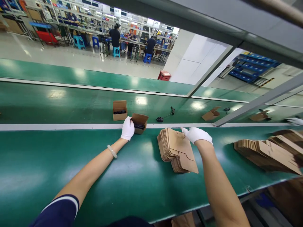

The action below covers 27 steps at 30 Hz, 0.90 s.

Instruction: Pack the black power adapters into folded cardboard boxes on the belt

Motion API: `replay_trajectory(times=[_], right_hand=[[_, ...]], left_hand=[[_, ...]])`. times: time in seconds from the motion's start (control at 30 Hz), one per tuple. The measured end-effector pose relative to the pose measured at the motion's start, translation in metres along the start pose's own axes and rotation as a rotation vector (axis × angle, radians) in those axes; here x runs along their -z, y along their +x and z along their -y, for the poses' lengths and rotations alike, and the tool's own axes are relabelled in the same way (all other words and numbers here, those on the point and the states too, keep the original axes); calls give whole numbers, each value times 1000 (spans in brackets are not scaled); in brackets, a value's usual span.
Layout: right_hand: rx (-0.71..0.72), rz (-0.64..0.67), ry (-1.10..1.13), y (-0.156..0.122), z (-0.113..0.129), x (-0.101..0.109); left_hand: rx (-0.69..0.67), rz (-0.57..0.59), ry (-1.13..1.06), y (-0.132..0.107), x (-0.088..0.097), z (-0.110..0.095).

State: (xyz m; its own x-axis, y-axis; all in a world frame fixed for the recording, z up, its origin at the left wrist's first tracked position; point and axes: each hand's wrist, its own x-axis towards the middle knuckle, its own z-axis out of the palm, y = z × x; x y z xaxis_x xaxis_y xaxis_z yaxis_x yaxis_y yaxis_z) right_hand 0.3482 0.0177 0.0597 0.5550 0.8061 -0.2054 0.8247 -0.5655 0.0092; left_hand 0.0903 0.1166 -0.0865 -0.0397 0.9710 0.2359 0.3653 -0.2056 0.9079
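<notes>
Left hand (128,129) forward, apparently against 1 open box (139,119)

A factory hall: beyond the green desk (35,157), people (115,37) sit on blue stools (116,52) along rows of workstations (163,49); flat cartons (181,143) are stacked on the desk, and blue shelving (251,67) stands behind it.

gloves (128,130) white, cartons (178,140) brown — sleeve (58,212) navy, white-striped

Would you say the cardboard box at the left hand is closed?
No, the cardboard box at the left hand has its lid raised, showing dark contents.
</notes>
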Motion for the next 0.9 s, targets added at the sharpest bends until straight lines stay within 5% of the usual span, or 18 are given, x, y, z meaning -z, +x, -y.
replay_trajectory(times=[0.13,0.3,0.37,0.47,0.57,0.67,0.77,0.9], right_hand=[[-2,129,53,23,-19,-14],[-35,88,74,29,-30,-15],[-81,46,45,21,-29,-3],[-143,-94,7,-9,-7,17],[-56,-296,29,-48,32,26],[198,-389,137,-74,64,22],[452,-348,471,-79,76,8],[660,-108,893,-80,85,-12]], left_hand=[[25,-81,18,46,-22,-13],[55,-84,16,71,-24,-18],[48,-107,28,59,-17,-21],[-37,-50,-23,11,-3,-37],[-234,372,-251,-56,13,-68],[-210,671,-342,-103,35,-98],[-98,707,-474,-110,64,-112],[35,571,-574,-91,102,-104]])
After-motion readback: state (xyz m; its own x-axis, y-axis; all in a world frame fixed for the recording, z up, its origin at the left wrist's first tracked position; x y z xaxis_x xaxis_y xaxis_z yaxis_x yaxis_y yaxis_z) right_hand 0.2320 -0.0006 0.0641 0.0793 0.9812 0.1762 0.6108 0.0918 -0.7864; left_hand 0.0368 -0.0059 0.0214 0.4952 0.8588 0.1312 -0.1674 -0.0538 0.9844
